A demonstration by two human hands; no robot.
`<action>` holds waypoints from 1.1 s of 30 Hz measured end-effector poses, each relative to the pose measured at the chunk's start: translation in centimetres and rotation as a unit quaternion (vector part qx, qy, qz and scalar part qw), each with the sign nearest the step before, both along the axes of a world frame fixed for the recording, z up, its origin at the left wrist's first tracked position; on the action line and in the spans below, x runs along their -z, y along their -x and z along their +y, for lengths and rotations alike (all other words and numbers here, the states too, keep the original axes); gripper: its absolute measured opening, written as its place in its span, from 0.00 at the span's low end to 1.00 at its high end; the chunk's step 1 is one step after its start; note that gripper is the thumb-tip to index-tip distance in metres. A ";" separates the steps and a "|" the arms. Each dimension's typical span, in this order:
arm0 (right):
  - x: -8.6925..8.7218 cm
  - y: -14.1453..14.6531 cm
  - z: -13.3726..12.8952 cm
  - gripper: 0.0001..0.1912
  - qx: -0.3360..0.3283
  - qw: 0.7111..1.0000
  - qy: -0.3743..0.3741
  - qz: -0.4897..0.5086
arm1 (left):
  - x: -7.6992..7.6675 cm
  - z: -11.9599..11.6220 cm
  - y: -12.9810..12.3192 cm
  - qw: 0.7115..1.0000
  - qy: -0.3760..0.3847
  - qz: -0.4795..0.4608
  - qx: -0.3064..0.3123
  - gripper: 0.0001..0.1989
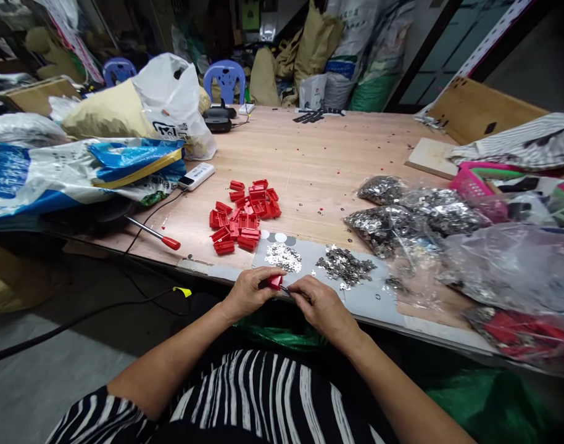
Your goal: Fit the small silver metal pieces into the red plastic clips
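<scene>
Between the fingers of my left hand (252,293) is a small red plastic part (275,282), held just over the table's front edge. My right hand (321,305) pinches a thin dark metal tool (286,290), its tip at the red part's right side; its exact kind is too small to tell. Beyond my hands lie a pile of shiny silver metal pieces (283,258) and, to its right, a pile of darker metal pieces (347,267), both on a grey sheet (369,299). A heap of similar red plastic parts (245,216) sits behind on the left.
Clear bags of metal pieces (384,228) crowd the right side, near a pink basket (479,185). On the left are a white plastic bag (166,98), a white device (197,177) with a cable, and a red-tipped lever (171,243) at the table edge.
</scene>
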State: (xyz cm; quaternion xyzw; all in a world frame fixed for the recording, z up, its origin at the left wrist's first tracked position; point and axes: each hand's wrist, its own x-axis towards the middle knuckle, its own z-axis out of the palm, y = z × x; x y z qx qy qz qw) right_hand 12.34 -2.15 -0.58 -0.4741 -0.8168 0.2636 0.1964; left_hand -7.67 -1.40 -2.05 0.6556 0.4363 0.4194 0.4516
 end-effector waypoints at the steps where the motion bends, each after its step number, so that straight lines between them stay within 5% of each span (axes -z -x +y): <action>1: 0.0 0.1 -0.1 0.09 0.005 1.000 0.000 -0.006 | 0.0 0.0 0.0 1.000 0.000 0.005 0.000 0.20; 12: -0.7 2.2 -1.1 0.09 0.064 0.995 0.004 -0.081 | 0.1 -0.2 -0.3 0.999 0.024 -0.009 -0.025 0.18; 20: -0.8 -0.1 -1.7 0.09 0.040 0.996 0.007 0.082 | -0.8 -1.3 -0.5 0.990 0.066 -0.109 -0.059 0.15; 23: -1.5 -0.5 -2.2 0.11 0.016 0.991 0.061 0.116 | -1.8 -2.2 -1.0 0.950 0.166 -0.260 -0.057 0.15; 27: -2.2 -0.2 -2.8 0.20 -0.013 0.987 0.090 0.135 | -2.5 -3.2 -1.8 0.853 0.312 -0.419 -0.003 0.09; 33: -2.7 0.0 -3.2 0.20 -0.015 0.985 0.080 0.150 | -2.7 -3.8 -2.6 0.774 0.390 -0.499 -0.023 0.06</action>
